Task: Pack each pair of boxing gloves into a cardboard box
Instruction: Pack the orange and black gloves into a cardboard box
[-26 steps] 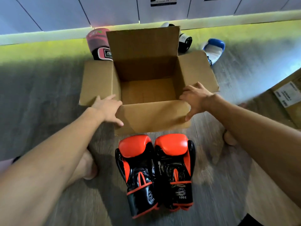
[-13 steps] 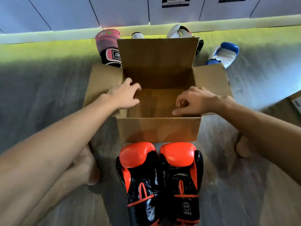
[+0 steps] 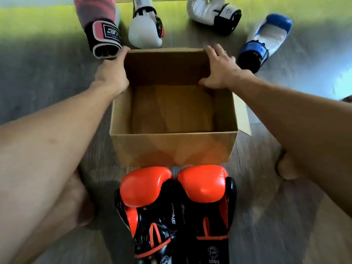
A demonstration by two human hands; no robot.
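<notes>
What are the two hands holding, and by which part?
The cardboard box, by its top rim. The left hand grips the far left corner; the right hand grips the far right corner, thumb inside the wall.

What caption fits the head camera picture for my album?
Left hand and right hand hold an empty cardboard box; orange boxing gloves lie beside it.
</notes>
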